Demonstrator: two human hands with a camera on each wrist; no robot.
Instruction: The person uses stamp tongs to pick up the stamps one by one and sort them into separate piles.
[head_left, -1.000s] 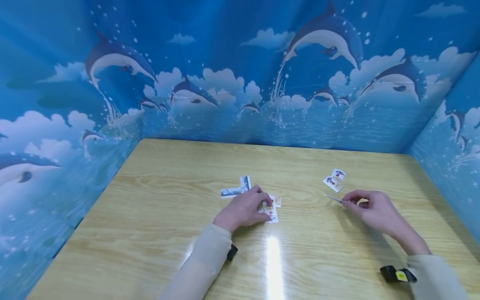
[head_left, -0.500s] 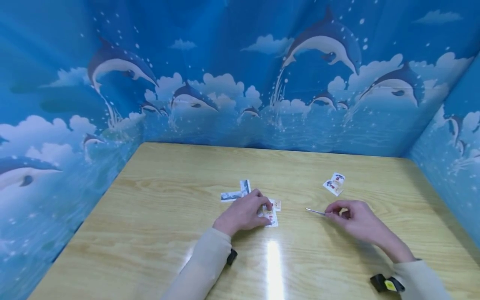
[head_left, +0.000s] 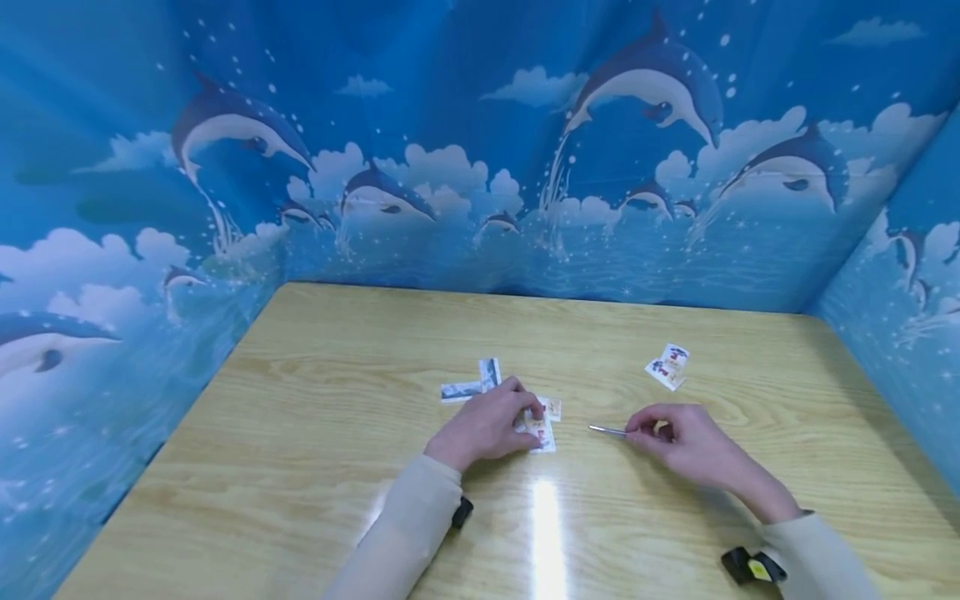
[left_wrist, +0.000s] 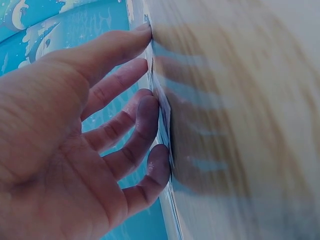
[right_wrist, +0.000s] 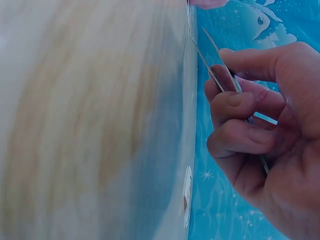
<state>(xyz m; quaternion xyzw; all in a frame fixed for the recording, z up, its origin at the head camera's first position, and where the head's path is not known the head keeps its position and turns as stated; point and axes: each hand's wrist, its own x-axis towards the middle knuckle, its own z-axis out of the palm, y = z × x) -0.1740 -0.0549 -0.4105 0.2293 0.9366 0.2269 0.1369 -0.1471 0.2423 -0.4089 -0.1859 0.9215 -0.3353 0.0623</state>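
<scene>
A dolphin curtain (head_left: 472, 258) hangs behind your bench (head_left: 345, 333). Your left hand (head_left: 486, 421), fingers spread and loosely bent, touches small cards (head_left: 543, 432); more cards (head_left: 667, 367) lie farther right, blue strips (head_left: 460, 392) just left. Your right hand (head_left: 686, 442), curled, pinches tweezers (head_left: 606, 431) between the card groups, tips slightly apart.

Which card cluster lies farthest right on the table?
The cluster beyond the right hand; the other cards lie under or beside the left hand, further left.

Tweezers (head_left: 607, 431): 1 pair. Blue-grey printed paper strips (head_left: 461, 392): 2. Figure-printed papers at right (head_left: 664, 374): at least 2. Figure-printed papers at centre (head_left: 543, 434): at least 2, exact count hidden. Wood-grain surface (head_left: 360, 342): 1. Black wrist units (head_left: 738, 565): 2. Pale sleeves (head_left: 405, 529): 2.
</scene>
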